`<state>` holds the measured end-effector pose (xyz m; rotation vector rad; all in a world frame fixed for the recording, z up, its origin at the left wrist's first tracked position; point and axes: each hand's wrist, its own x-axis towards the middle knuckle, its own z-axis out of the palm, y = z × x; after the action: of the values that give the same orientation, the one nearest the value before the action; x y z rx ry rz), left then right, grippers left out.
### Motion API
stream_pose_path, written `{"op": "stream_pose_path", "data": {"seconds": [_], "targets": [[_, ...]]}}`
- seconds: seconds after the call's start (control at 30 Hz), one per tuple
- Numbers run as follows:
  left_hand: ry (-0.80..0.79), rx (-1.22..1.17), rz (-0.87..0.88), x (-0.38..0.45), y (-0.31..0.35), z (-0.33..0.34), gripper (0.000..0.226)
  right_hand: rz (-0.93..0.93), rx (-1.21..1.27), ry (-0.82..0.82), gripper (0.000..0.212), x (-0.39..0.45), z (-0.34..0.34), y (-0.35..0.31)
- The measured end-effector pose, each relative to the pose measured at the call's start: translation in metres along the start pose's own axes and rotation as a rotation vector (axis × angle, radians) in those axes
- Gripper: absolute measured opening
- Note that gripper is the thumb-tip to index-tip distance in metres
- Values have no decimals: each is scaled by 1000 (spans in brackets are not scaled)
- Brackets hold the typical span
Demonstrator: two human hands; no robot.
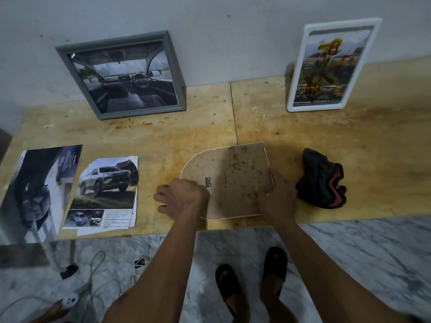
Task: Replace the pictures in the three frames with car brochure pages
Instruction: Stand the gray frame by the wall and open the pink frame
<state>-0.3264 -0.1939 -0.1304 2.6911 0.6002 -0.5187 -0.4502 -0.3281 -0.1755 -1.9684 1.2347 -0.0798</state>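
Note:
An arch-shaped frame (229, 178) lies face down on the wooden table (349, 145), its stained brown back board up, a small metal hanger near its left end. My left hand (180, 198) grips the frame's rounded left end, fingers curled. My right hand (274, 194) holds its right edge. A grey frame (121, 74) with a car-interior page leans on the wall at the back left. A white frame (331, 66) with a stained picture leans at the back right. Two car brochure pages lie at the left: a truck page (105, 194) and a darker page (37, 194).
A crumpled black and red cloth (323, 179) lies just right of the arch frame. Below the table's front edge are a marble floor, white cables with a plug (70, 299), and my sandalled feet (251, 280).

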Motion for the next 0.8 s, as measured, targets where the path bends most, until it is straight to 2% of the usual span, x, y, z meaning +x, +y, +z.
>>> {"op": "stream_pose_path", "data": {"seconds": [0.07, 0.13, 0.43, 0.5, 0.73, 0.8], "targets": [[43, 77, 74, -3, -6, 6, 33, -7, 6, 2, 63, 0, -1, 1], [60, 103, 69, -3, -5, 8, 35, -16, 16, 2, 62, 0, -1, 2], [14, -93, -210, 13, 10, 5, 42, 16, 11, -22, 63, -2, -4, -4], [-44, -127, -193, 21, 5, 4, 54, 15, 6, -14, 62, -2, -3, -4], [-224, -90, -92, 29, -10, -3, 115, 22, -20, -15, 62, -4, -1, -5], [-245, -161, -88, 42, -17, 5, 140, 19, -22, -24, 63, -5, -1, -4]]}}
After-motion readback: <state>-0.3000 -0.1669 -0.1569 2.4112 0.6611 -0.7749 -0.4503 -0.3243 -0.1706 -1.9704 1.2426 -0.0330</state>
